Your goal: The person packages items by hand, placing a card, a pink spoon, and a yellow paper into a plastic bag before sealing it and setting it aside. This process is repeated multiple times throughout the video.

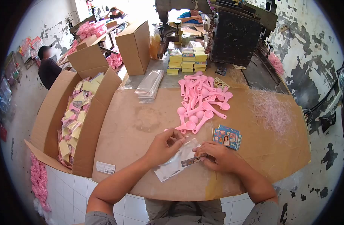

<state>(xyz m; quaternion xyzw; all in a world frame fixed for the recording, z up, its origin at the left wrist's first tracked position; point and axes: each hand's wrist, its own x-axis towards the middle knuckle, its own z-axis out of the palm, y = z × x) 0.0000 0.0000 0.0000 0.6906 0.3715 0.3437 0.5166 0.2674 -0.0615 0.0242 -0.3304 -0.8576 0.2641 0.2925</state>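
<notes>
With fingers closed on clear bag in left hand, printed card in right hand, treat bag as light, limp, probably slippery; pinch at edge.

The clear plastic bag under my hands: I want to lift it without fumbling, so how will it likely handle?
The clear plastic bag will probably be light and floppy, since its see-through film looks thin. It may also be a bit slippery, judging by the shiny glare on its surface.
</notes>
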